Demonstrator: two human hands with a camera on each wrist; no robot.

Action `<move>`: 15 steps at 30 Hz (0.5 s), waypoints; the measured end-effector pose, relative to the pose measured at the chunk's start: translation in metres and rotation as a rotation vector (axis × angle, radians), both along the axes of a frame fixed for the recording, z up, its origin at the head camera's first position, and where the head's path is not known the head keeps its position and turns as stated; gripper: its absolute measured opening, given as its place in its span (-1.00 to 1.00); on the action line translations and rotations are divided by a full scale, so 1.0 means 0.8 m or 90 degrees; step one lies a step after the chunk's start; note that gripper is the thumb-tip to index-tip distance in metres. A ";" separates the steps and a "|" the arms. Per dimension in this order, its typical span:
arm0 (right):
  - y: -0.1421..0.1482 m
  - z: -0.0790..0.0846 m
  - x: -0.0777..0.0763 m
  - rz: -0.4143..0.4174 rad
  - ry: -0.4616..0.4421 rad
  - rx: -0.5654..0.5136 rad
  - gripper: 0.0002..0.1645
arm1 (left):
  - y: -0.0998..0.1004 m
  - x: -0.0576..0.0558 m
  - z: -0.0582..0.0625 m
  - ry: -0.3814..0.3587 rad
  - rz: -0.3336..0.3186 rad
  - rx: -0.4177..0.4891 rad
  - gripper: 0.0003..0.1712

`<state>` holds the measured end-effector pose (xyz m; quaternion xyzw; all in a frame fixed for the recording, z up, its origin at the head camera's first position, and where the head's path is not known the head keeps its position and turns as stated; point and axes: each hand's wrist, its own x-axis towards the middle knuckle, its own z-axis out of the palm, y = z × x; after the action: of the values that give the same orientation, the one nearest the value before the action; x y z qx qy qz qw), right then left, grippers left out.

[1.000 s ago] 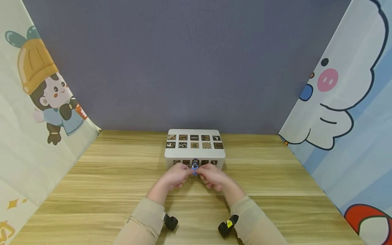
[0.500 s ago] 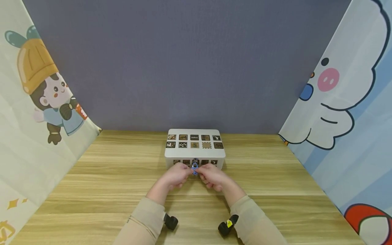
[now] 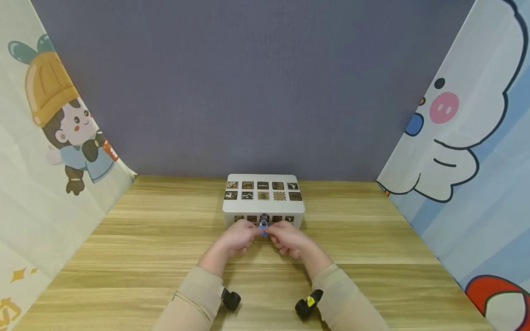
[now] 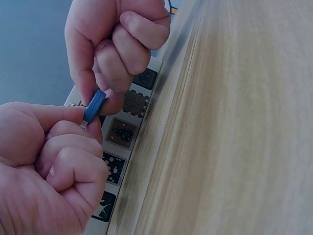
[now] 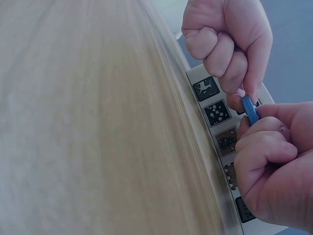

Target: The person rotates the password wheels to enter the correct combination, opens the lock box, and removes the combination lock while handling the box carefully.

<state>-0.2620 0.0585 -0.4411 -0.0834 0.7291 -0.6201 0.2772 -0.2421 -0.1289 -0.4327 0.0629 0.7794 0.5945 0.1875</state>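
Note:
A small blue padlock (image 3: pixel 263 228) is at the latch on the front of a white box (image 3: pixel 262 208). My left hand (image 3: pixel 240 236) pinches it between thumb and forefinger from the left. From the right, my right hand (image 3: pixel 288 239) grips it the same way. Seen edge-on in the left wrist view, the padlock (image 4: pixel 95 105) sits between the fingertips, the other fingers of both hands being curled in. The right wrist view also has the padlock (image 5: pixel 250 109) between the two hands. Fingertips hide part of its body, and I cannot tell whether its shackle is locked.
Small square pictures cover the box's lid and front. The box stands on a wood-grain table (image 3: pixel 174 239), close to a grey back panel (image 3: pixel 256 92). Cartoon-printed cloths, a left one (image 3: pixel 25 207) and a right one (image 3: pixel 488 184), flank the table.

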 end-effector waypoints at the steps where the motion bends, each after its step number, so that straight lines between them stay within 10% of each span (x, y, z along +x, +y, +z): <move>1: 0.000 -0.001 0.000 -0.001 0.001 0.002 -0.61 | 0.000 0.000 0.000 0.000 0.000 0.000 -0.67; 15: 0.011 0.008 -0.003 -0.002 -0.017 -0.010 -0.62 | -0.001 -0.002 -0.002 0.009 0.001 -0.011 -0.68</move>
<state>-0.2643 0.0673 -0.4347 -0.0760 0.7208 -0.6272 0.2851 -0.2438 -0.1300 -0.4343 0.0648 0.7857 0.5878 0.1817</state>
